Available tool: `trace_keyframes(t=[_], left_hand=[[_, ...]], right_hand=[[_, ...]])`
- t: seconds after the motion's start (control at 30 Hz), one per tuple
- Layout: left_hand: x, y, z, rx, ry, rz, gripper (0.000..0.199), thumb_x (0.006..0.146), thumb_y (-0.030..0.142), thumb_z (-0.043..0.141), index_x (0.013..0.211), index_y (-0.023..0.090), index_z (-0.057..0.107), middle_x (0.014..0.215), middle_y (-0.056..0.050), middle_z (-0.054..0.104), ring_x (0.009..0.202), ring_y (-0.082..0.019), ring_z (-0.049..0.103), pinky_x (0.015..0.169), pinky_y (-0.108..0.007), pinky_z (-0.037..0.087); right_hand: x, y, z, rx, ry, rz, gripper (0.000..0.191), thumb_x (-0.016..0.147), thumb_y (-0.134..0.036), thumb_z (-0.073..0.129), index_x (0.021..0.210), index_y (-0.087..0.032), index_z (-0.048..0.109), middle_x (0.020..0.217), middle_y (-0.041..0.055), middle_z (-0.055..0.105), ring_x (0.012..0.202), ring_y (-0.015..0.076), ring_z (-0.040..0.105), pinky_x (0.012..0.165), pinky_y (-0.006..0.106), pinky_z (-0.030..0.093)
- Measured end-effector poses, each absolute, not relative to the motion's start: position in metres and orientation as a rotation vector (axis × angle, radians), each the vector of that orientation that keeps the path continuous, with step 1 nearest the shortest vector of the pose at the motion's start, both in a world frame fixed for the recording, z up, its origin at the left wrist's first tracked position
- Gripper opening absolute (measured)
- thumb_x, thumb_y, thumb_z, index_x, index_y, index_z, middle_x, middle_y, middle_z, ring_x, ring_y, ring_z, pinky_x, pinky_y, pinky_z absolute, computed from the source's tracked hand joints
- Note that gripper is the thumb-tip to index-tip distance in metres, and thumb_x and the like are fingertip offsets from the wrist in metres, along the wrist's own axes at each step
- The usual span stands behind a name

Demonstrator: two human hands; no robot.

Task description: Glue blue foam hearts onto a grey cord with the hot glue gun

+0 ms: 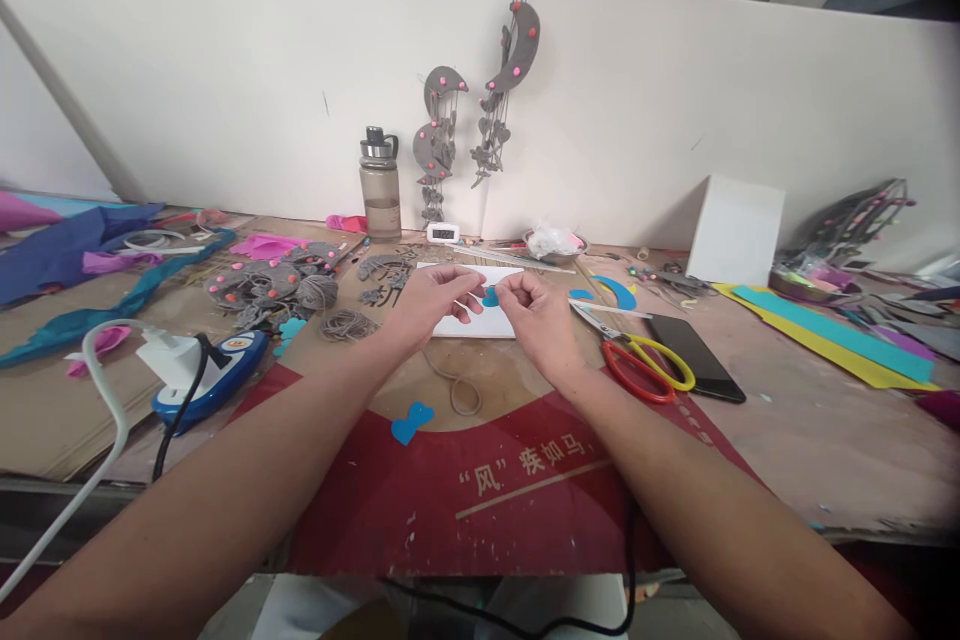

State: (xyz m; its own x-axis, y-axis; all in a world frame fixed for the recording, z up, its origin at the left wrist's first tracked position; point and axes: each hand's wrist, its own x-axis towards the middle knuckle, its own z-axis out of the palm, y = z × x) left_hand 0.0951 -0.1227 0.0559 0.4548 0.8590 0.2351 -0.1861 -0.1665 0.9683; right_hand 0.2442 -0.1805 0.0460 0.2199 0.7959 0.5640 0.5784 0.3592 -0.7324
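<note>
My right hand pinches a small blue cut-out between thumb and fingertips. My left hand is just left of it, thumb and forefinger brought together; whatever they grip is too small to make out. Both hands are above a white board lying on the work surface. A thin grey cord curls below the left hand, near a wound bundle of cord. Blue heart-like cut-outs lie on the red printed sheet. Scissors with red and yellow handles lie right of my right hand.
A black phone lies beneath the scissors. At left are a blue power strip and grey felt pieces. Behind stand a bottle and a small clock. Grey moon hangings hang on the wall. Coloured sheets lie right.
</note>
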Motion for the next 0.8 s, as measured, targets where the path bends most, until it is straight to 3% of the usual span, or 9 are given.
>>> trace_keyframes(t=[0.17, 0.37, 0.57, 0.8], left_hand=[[0.095, -0.129, 0.06, 1.729, 0.739, 1.028, 0.015, 0.072, 0.023, 0.066, 0.082, 0.012, 0.07, 0.062, -0.003, 0.064, 0.049, -0.008, 0.051, 0.05, -0.022, 0.044], [0.095, -0.132, 0.058, 1.915, 0.861, 1.097, 0.009, 0.071, 0.022, 0.063, 0.073, 0.015, 0.068, 0.06, -0.002, 0.065, 0.052, -0.011, 0.059, 0.051, -0.023, 0.049], [0.093, -0.128, 0.058, 1.856, 0.894, 1.204, 0.007, 0.07, 0.022, 0.061, 0.07, 0.016, 0.065, 0.062, -0.001, 0.065, 0.054, -0.011, 0.056, 0.05, -0.021, 0.046], [0.081, -0.1, 0.053, 1.664, 0.929, 1.316, 0.01, 0.07, 0.025, 0.062, 0.069, 0.015, 0.065, 0.06, -0.003, 0.065, 0.046, -0.008, 0.05, 0.045, -0.02, 0.041]], right_hand=[[0.246, -0.182, 0.045, -1.328, -1.543, 0.13, 0.014, 0.083, -0.026, 0.052, 0.074, -0.019, 0.059, 0.069, -0.0009, 0.053, 0.064, 0.0125, 0.042, 0.06, 0.026, 0.033], [0.244, -0.185, 0.045, -1.347, -1.643, -0.002, 0.015, 0.086, -0.026, 0.051, 0.075, -0.02, 0.059, 0.072, 0.0009, 0.058, 0.067, 0.0142, 0.048, 0.064, 0.027, 0.036], [0.242, -0.186, 0.044, -1.32, -1.625, 0.089, 0.02, 0.09, -0.031, 0.049, 0.104, -0.019, 0.057, 0.077, 0.0013, 0.06, 0.068, 0.0148, 0.052, 0.067, 0.028, 0.04], [0.242, -0.185, 0.044, -1.327, -1.682, 0.092, 0.019, 0.091, -0.028, 0.046, 0.094, -0.018, 0.062, 0.092, 0.0059, 0.066, 0.086, 0.0181, 0.058, 0.078, 0.031, 0.041]])
